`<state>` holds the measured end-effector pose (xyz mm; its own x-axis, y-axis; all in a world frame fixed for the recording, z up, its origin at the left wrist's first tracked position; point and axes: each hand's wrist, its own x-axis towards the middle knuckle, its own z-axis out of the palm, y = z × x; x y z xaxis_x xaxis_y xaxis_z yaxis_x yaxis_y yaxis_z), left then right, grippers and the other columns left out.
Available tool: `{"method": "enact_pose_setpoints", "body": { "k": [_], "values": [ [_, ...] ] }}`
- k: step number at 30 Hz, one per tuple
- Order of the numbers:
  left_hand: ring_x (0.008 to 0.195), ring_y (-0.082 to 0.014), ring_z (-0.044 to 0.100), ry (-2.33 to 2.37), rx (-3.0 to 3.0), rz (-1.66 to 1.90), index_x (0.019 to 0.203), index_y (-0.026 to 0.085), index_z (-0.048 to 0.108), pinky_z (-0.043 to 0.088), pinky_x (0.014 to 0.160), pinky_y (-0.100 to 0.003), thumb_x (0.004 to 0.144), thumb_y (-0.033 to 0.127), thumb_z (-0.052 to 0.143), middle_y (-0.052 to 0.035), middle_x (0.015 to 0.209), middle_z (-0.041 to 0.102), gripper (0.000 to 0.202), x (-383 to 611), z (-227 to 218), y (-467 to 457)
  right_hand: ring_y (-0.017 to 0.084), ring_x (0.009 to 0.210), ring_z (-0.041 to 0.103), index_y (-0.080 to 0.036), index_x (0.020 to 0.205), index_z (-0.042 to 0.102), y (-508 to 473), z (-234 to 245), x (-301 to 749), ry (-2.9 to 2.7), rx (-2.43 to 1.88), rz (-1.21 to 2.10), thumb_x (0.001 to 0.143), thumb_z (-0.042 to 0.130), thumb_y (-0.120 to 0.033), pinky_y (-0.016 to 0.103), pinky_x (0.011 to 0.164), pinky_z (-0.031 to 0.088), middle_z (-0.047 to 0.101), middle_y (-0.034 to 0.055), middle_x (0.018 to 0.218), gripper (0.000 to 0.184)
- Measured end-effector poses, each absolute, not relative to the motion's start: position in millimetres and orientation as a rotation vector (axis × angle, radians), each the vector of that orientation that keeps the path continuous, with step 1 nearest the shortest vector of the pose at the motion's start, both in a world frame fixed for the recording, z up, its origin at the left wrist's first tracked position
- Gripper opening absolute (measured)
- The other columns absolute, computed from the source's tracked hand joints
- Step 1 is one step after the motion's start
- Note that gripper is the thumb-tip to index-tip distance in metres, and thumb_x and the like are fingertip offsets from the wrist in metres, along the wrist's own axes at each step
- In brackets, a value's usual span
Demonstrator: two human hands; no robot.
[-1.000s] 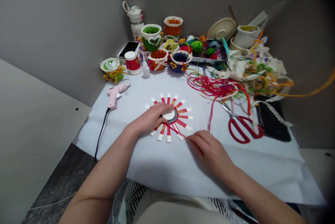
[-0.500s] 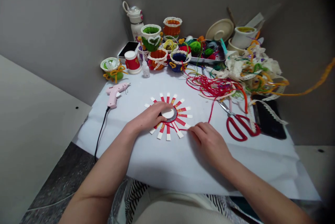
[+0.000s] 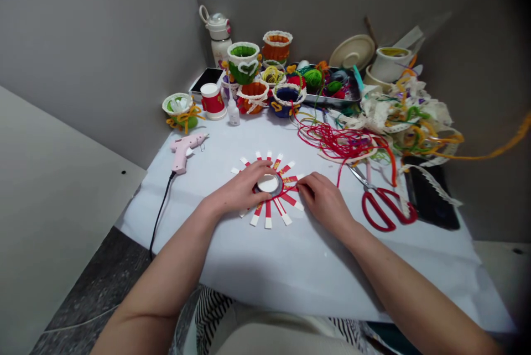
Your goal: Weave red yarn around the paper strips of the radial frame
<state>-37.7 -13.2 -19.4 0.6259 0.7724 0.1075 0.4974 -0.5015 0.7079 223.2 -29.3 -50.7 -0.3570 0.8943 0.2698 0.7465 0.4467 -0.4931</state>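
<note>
A paper cup cut into red-and-white strips (image 3: 268,215) lies splayed like a sun on the table. At its centre is a white disc (image 3: 267,183) ringed in grey, with red yarn around the ring. My left hand (image 3: 244,186) holds the cut cup down, thumb and fingers curved around the central ring and covering the strips on the left. To the right of the ring, my right hand (image 3: 323,200) pinches red yarn (image 3: 289,189) that runs taut from the ring across the strips. Behind this hand, the yarn leads back to a loose red tangle (image 3: 338,136).
Red-handled scissors (image 3: 388,208) and a dark phone-like slab (image 3: 433,194) lie at the right. A pink glue gun (image 3: 182,151) with a black cord sits left. Yarn-covered cups (image 3: 253,98), a glue bottle (image 3: 233,113), a yarn tray (image 3: 332,102) and lace scraps (image 3: 418,106) line the back.
My right hand has moved up and slightly left, swinging the taut yarn upward over the right-hand strips. My left thumb has shifted to the near side of the ring. The view has tilted slightly.
</note>
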Motion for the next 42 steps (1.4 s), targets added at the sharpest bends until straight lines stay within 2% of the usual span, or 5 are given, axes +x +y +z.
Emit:
{"method": "enact_pose_setpoints", "body": {
  "k": [3,6,13,24,42],
  "values": [
    [0.132,-0.033,0.05,1.129,2.212,0.548,0.133,0.02,0.057,0.045,0.11,-0.051,0.087,0.035,0.078,-0.0149,0.137,0.055,0.053,-32.3,-19.3,-14.6,0.025,0.086,0.062,-0.019,0.092,0.066,-28.9,-51.6,223.3,-2.185,-1.365,0.392,0.098,0.052,-0.019,0.037,0.077,0.048,0.066,0.0082,0.088,0.015],
    [0.122,-0.0312,0.054,1.16,2.242,0.557,0.13,0.022,0.058,0.046,0.107,-0.051,0.087,0.03,0.076,-0.0106,0.126,0.062,0.048,-29.7,-19.1,-14.0,0.024,0.086,0.063,-0.02,0.093,0.066,-29.6,-49.7,225.1,-2.183,-1.319,0.415,0.099,0.052,-0.019,0.037,0.077,0.049,0.066,0.008,0.089,0.015],
    [0.128,-0.0281,0.052,1.028,2.252,0.506,0.136,0.024,0.056,0.043,0.111,-0.049,0.092,0.011,0.059,-0.0095,0.135,0.063,0.046,-39.1,-16.5,-10.6,0.021,0.087,0.065,-0.02,0.107,0.065,-63.7,-30.6,240.2,-2.181,-1.135,0.441,0.103,0.052,-0.018,0.034,0.075,0.053,0.066,0.0075,0.094,0.014],
    [0.127,-0.0273,0.054,1.012,2.228,0.472,0.135,0.022,0.059,0.044,0.111,-0.048,0.091,0.01,0.059,-0.0099,0.136,0.065,0.045,-39.4,-15.2,-11.0,0.022,0.08,0.059,-0.013,0.102,0.068,-126.4,-49.4,232.1,-2.482,-0.985,0.175,0.101,0.048,-0.008,0.033,0.068,0.05,0.068,0.0109,0.091,0.021],
    [0.129,-0.0276,0.055,1.015,2.185,0.467,0.135,0.025,0.057,0.045,0.111,-0.05,0.089,0.011,0.06,-0.0091,0.135,0.064,0.048,-42.6,-16.2,-10.5,0.022,0.076,0.061,-0.02,0.086,0.064,-27.0,-43.5,231.0,-2.179,-1.394,0.456,0.097,0.056,-0.023,0.033,0.068,0.045,0.065,0.0057,0.083,0.015]
  ]
}}
